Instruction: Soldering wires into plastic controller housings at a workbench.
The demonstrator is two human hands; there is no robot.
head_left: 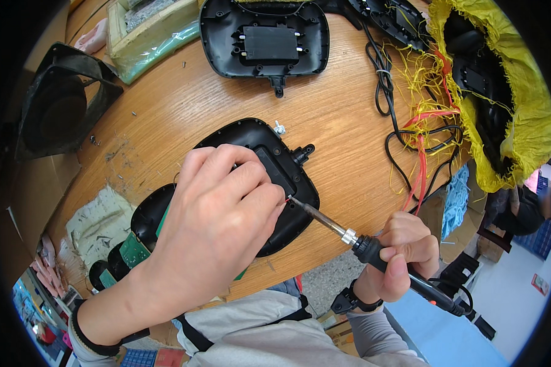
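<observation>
Head view: my left hand point(217, 226) presses, fingers curled, on the black housing point(269, 183) mid-table; my right hand point(404, 254) grips the soldering iron point(373, 248), tip at a red wire. Joint underway, I judge; second housing point(264, 40) untouched.

Both forearms are bare from wrist to the lower edge of the view. The left hand point(217, 211) has a thin black band point(92, 342) around its wrist. The right hand point(404, 254) wears a black wristwatch with a chunky plastic strap point(349, 301), with a pale grey sleeve below it. The torso is clothed in light grey fabric crossed by dark straps point(251, 333).
</observation>
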